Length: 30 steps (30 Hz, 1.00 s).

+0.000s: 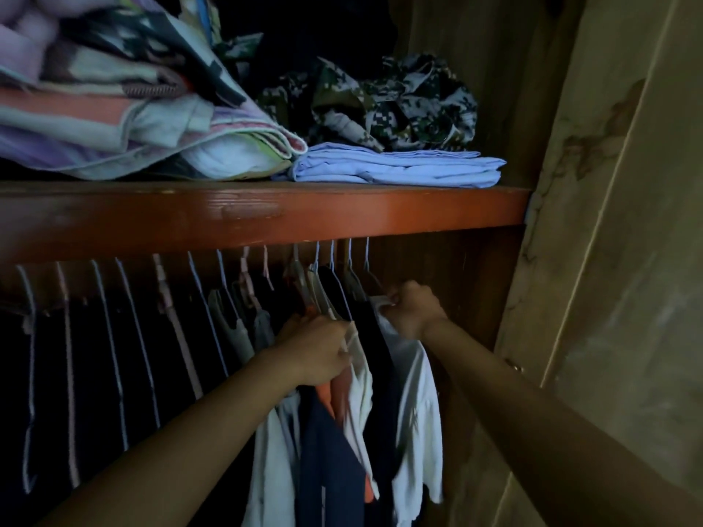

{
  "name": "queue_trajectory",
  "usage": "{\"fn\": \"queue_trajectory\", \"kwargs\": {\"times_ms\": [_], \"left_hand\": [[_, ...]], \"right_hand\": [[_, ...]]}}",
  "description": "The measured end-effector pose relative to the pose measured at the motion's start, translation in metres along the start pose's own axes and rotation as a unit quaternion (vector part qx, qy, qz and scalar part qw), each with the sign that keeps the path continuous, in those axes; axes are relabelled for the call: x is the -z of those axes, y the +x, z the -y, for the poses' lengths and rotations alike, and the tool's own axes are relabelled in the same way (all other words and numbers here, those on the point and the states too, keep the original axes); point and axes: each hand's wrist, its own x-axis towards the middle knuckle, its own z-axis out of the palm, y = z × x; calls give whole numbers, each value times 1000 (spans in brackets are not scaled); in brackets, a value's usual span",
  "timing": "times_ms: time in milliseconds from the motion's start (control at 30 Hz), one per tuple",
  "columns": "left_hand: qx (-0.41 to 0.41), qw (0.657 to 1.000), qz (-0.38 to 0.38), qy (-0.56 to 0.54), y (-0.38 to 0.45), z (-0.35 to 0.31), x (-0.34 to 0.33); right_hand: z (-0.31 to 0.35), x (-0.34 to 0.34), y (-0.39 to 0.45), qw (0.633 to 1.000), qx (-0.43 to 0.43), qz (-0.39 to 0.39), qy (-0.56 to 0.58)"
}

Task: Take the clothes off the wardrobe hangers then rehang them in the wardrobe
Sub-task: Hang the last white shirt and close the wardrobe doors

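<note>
Under the orange shelf hang several thin wire hangers (213,317), the left ones bare or dark, the right ones carrying clothes. My right hand (412,311) pinches the shoulder of a white shirt (416,412), the rightmost garment, close to its hanger (367,268). My left hand (317,353) grips the shoulder of a cream shirt (361,386) beside it. Between and below them hang an orange garment (338,389), a navy one (327,462) and another white one (270,473). The rail itself is hidden behind the shelf edge.
The orange wooden shelf (342,214) runs just above the hangers. On it lie a stack of folded blankets (125,108), a folded light-blue sheet (395,169) and crumpled camouflage clothing (403,104). The wardrobe's wooden side wall (471,283) is right of my right hand; a stained wall (608,260) beyond.
</note>
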Motion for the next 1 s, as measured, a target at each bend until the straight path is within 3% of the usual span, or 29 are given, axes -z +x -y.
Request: {"fn": "queue_trajectory", "kwargs": {"times_ms": [167, 367, 533, 800, 1000], "left_hand": [[33, 999, 22, 17, -28, -14, 8], [74, 996, -7, 39, -77, -37, 21], [120, 988, 93, 40, -133, -66, 21], [185, 977, 103, 22, -214, -80, 51], [224, 972, 66, 11, -271, -80, 81]], "right_hand": [[0, 11, -40, 995, 71, 61, -30], [8, 27, -88, 981, 160, 90, -55], [14, 34, -140, 969, 214, 113, -43], [29, 43, -196, 944, 276, 176, -32], [55, 46, -230, 920, 335, 204, -24]]}}
